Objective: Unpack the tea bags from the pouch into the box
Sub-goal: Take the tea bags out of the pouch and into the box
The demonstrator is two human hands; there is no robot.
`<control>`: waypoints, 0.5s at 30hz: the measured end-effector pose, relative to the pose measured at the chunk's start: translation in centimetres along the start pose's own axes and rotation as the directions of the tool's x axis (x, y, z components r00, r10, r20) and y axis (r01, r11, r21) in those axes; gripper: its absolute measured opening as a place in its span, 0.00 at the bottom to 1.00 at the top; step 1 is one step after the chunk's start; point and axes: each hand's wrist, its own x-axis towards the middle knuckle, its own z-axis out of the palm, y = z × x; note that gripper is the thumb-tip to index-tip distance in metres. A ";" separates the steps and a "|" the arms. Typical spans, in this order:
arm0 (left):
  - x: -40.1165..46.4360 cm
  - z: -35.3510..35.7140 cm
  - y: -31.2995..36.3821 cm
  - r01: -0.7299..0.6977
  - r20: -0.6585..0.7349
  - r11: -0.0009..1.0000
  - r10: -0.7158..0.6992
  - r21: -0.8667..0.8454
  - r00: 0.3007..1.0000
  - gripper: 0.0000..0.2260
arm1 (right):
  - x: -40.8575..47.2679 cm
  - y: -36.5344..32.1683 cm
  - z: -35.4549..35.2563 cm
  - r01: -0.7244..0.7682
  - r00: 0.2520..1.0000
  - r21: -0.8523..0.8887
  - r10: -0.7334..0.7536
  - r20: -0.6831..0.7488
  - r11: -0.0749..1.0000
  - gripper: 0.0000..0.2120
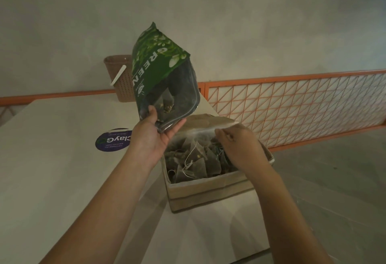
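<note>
Green pouch (158,69), light, limp, likely slick: tipped mouth-down above the box (208,188) of tea bags (198,159), left hand (154,136) gripping its mouth; right hand (238,146) in box, grip unclear

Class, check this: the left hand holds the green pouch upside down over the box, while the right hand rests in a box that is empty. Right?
Not quite. The head view shows the box already holds many tea bags. The left hand does hold the green pouch inverted, and the right hand is in the box.
</note>
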 end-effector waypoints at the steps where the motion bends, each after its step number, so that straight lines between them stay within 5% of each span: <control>1: -0.1 0.0 0.1 0.001 -0.001 1.000 -0.001 0.001 1.000 0.07 | 0.0 -0.4 0.0 -0.034 0.993 -0.052 0.040 0.109 0.998 0.21; 3: -0.2 0.1 0.2 0.000 0.000 1.000 0.000 0.005 1.000 0.06 | 0.1 -1.0 0.0 -0.043 0.990 -0.062 0.051 0.132 0.997 0.21; 6: -0.1 0.1 0.3 -0.019 0.015 1.000 0.019 0.020 1.000 0.07 | 0.4 -3.0 -0.2 0.096 0.968 0.175 -0.051 -0.247 0.980 0.07; 9: -0.1 0.1 0.3 -0.040 0.031 0.998 0.038 0.057 0.999 0.09 | 0.5 -6.5 -0.4 0.269 0.916 0.275 -0.156 -0.370 0.923 0.06; 15: -0.4 -0.1 0.3 -0.044 0.053 0.995 0.039 0.091 0.998 0.16 | 3.1 -10.5 2.7 0.393 0.878 -0.226 -0.437 -0.196 0.891 0.13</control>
